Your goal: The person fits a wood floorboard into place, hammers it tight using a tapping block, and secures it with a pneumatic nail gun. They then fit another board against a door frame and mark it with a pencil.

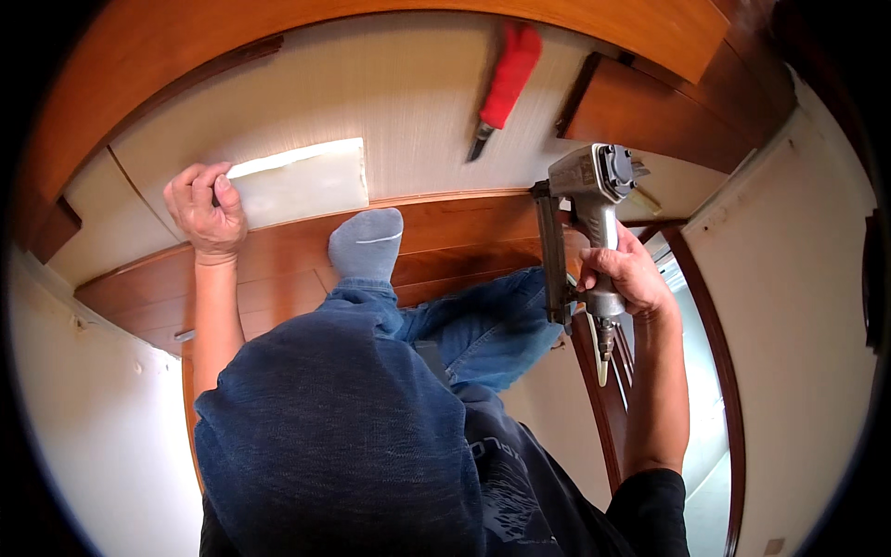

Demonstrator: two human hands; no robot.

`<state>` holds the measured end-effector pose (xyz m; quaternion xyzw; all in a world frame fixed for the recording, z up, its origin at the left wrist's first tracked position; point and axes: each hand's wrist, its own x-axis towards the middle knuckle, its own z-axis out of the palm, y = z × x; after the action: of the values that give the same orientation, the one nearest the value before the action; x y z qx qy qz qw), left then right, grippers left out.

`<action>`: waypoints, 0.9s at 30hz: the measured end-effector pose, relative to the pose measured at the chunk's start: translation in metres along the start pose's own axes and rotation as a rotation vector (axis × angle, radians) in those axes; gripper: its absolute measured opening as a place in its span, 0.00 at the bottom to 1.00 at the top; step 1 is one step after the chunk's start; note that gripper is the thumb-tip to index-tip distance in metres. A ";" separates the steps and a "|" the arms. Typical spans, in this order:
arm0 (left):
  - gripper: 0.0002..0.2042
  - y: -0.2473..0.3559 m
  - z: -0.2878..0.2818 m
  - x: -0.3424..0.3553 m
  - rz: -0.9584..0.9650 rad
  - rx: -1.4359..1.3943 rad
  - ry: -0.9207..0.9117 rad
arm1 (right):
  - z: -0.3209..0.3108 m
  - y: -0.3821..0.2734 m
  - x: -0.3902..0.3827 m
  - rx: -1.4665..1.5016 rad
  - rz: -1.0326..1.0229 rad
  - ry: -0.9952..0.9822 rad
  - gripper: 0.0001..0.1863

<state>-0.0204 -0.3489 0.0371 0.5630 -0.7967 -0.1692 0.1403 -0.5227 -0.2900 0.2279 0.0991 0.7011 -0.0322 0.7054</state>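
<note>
pale board [408, 111], wood edging [139, 65]; right hand [636, 271] grips nail gun [587, 181], left hand [210, 215] curled, hold unclear.

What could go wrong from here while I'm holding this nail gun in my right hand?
The nail gun in your right hand seems to face left, so an accidental shot might endanger your left hand or socked foot. The red-handled tool, dark tip toward you, might scratch a reaching hand.
</note>
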 end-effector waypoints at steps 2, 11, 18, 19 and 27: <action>0.06 -0.001 0.001 0.000 0.015 0.000 0.000 | -0.004 0.008 0.004 0.003 -0.021 0.000 0.30; 0.06 -0.003 0.002 -0.002 0.012 0.010 0.001 | -0.040 0.013 0.004 -0.006 -0.037 0.007 0.30; 0.08 -0.014 -0.005 -0.006 0.034 0.026 -0.081 | -0.034 0.050 -0.022 0.003 -0.237 0.124 0.28; 0.10 -0.010 -0.011 -0.002 0.059 0.055 -0.141 | -0.036 0.065 -0.034 0.050 -0.290 0.210 0.28; 0.18 0.029 -0.059 0.068 0.062 0.025 -0.657 | -0.102 0.198 -0.133 -0.817 -0.421 0.825 0.20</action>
<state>-0.0425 -0.4105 0.1048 0.4554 -0.8182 -0.3277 -0.1258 -0.5882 -0.0899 0.3793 -0.3154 0.8764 0.1415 0.3354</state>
